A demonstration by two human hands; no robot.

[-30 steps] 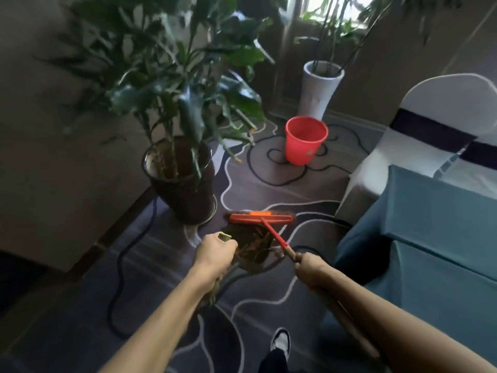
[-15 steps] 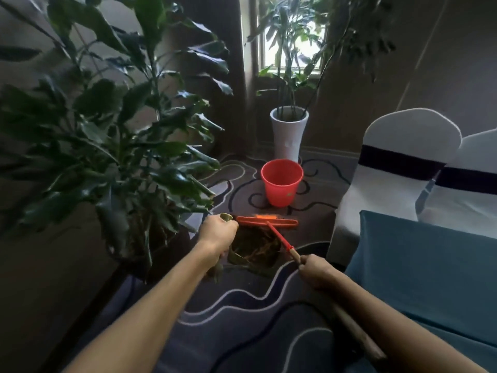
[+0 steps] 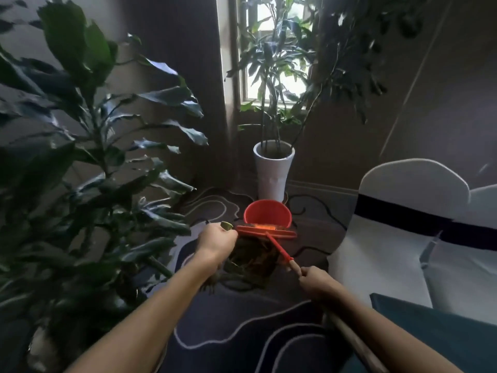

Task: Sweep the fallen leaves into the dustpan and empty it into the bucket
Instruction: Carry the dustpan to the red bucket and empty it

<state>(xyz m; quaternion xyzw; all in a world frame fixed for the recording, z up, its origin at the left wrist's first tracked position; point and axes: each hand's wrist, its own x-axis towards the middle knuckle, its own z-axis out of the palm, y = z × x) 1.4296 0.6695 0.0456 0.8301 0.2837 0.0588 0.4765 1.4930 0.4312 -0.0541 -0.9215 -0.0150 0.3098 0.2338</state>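
My left hand point(image 3: 216, 242) grips the green-tipped handle of a dark dustpan point(image 3: 251, 261), which is held off the carpet and is full of brown and green fallen leaves. My right hand point(image 3: 316, 282) holds the wooden shaft of a broom; its red head point(image 3: 266, 232) lies across the far edge of the dustpan. The red bucket point(image 3: 266, 212) stands upright on the carpet just beyond the broom head, its near rim partly hidden by it. A few leaves hang from the dustpan's near edge below my left wrist.
A large dark-leaved potted plant point(image 3: 88, 184) crowds the left side. A tall white pot point(image 3: 273, 170) with a plant stands behind the bucket by the window. White-covered chairs point(image 3: 398, 224) and a teal tablecloth point(image 3: 443, 332) close off the right.
I have moved forward across the carpet: the dustpan and broom, still held together, now reach the bucket's near rim. The dark plant pot has slid out of view on the left.
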